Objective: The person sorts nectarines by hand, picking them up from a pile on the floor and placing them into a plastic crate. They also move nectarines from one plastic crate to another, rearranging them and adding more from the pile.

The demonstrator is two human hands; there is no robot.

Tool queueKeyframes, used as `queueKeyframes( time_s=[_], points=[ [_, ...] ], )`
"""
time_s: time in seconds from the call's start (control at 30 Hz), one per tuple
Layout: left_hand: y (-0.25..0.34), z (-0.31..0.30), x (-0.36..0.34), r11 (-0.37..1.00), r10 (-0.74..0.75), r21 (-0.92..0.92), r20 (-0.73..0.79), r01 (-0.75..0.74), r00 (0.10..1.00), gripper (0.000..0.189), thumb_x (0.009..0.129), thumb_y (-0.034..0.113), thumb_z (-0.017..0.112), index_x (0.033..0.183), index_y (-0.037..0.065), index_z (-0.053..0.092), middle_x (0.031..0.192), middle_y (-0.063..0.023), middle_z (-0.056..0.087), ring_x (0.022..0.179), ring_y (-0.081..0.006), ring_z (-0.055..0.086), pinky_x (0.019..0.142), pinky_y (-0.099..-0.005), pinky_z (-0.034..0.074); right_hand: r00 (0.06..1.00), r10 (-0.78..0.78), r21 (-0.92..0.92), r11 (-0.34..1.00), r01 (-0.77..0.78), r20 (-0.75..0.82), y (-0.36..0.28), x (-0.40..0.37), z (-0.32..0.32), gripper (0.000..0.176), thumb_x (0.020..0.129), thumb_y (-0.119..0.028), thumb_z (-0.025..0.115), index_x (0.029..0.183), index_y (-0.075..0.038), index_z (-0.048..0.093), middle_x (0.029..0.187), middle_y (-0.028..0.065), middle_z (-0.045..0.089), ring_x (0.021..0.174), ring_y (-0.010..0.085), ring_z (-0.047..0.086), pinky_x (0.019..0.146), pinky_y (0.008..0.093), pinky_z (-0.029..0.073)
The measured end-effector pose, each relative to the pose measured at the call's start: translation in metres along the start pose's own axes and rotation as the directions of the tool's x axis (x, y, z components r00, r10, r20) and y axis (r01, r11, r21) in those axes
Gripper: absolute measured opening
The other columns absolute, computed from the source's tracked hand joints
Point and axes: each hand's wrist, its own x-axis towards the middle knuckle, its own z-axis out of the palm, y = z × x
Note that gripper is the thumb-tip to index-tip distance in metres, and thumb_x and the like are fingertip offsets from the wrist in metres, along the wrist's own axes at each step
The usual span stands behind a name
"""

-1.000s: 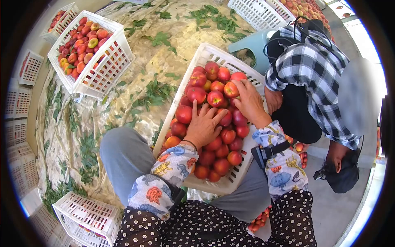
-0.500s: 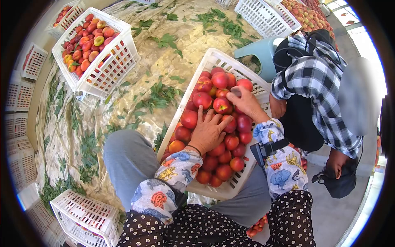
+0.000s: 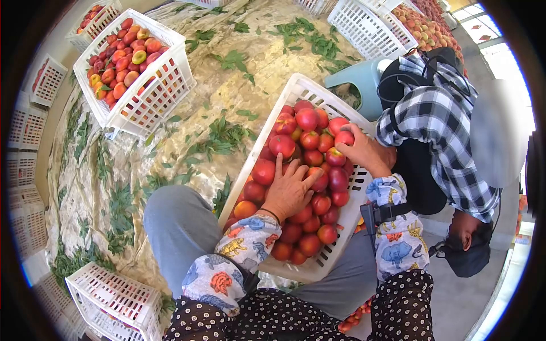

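Note:
A white plastic crate (image 3: 250, 165) full of red nectarines (image 3: 311, 223) is tilted across my lap. My left hand (image 3: 288, 190) rests on the fruit in the middle of the crate, palm down with its fingers spread. Near the crate's right rim, my right hand (image 3: 368, 152) has its thumb and fingers closed around one nectarine (image 3: 343, 138). More nectarines lie just left of that hand, beneath the held one. Parts of the fruit under my left palm are hidden.
Another fruit-filled crate (image 3: 153, 91) stands at upper left, and a further crate (image 3: 116, 295) at lower left. A person in a checked shirt (image 3: 432, 113) bends close on my right, by a blue stool (image 3: 364, 85). Leaves (image 3: 224, 136) litter the floor sheet.
My right hand has moved right towards the crate rim and now grips a nectarine. My left hand has stayed on the fruit, shifting only slightly.

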Motion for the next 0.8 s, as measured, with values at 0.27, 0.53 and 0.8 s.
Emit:
queueKeyframes(
  time_s=[0.27, 0.53, 0.8],
  points=[
    [0.001, -0.002, 0.001, 1.000, -0.012, -0.013, 0.009, 0.012, 1.000, 0.062, 0.084, 0.031, 0.069, 0.143, 0.028, 0.049, 0.128, -0.0065, 0.056, 0.133, -0.0315, 0.045, 0.118, -0.0700, 0.007, 0.915, -0.402, -0.505, 0.795, 0.335, -0.025, -0.023, 0.028, 0.018, 0.050, 0.083, -0.025, 0.073, 0.126, -0.009, 0.055, 0.119, 0.0207, 0.057, 0.109, 0.0440, 0.061, 0.089, 0.0529, 0.052],
    [0.000, -0.002, 0.003, 0.999, -0.013, -0.036, -0.004, 0.013, 1.000, 0.061, 0.084, 0.032, 0.069, 0.142, 0.028, 0.050, 0.130, -0.0090, 0.056, 0.133, -0.0324, 0.045, 0.118, -0.0697, 0.007, 0.954, -0.296, -0.320, 0.900, 0.297, 0.053, -0.036, 0.071, 0.064, 0.066, 0.077, -0.013, 0.074, 0.136, -0.009, 0.044, 0.124, 0.0206, 0.055, 0.113, 0.0440, 0.058, 0.096, 0.0490, 0.050],
    [0.002, -0.004, 0.002, 0.997, -0.022, -0.067, 0.000, 0.022, 1.000, 0.057, 0.085, 0.032, 0.069, 0.140, 0.028, 0.053, 0.132, -0.0124, 0.055, 0.135, -0.0336, 0.045, 0.118, -0.0695, 0.006, 0.743, -0.470, -0.122, 0.801, 0.586, 0.477, 0.004, 0.016, 0.018, 0.058, 0.068, 0.003, 0.064, 0.123, -0.007, 0.048, 0.131, 0.0172, 0.050, 0.130, 0.0386, 0.046, 0.109, 0.0418, 0.041]
  ],
)
